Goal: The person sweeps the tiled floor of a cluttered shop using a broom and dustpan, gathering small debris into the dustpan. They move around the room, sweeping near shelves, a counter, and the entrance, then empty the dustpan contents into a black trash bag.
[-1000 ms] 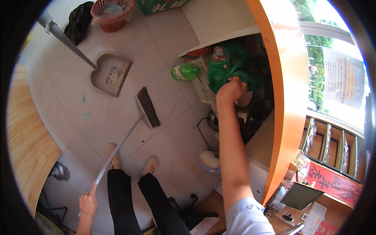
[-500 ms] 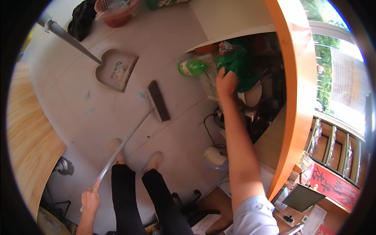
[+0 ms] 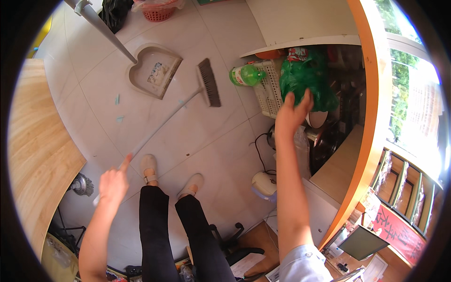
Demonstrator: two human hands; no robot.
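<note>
My left hand (image 3: 113,184) is closed round the upper end of a broom's thin grey handle, its index finger stretched along it. The broom (image 3: 208,83) rests bristles-down on the tiled floor, right of a beige long-handled dustpan (image 3: 140,83) with scraps in it. Reaching into an open cabinet, my right hand (image 3: 294,113) has thumb and fingers apart. It is just in front of a green plastic bag (image 3: 305,80); whether it touches the bag I cannot tell. Beside the bag stands a white perforated basket (image 3: 269,94), with a green bottle (image 3: 246,75) lying against it.
Small pale-blue scraps (image 3: 120,119) lie on the floor left of the broom. A wooden panel (image 3: 42,155) borders the left, and an orange cabinet edge (image 3: 376,94) the right. A white appliance (image 3: 264,184) with a black cord stands by the cabinet. A red basket (image 3: 158,14) is at the back.
My right hand has drawn back from the green bag and its fingers have spread. My left hand has risen with the broom handle, and the broom head has moved farther away.
</note>
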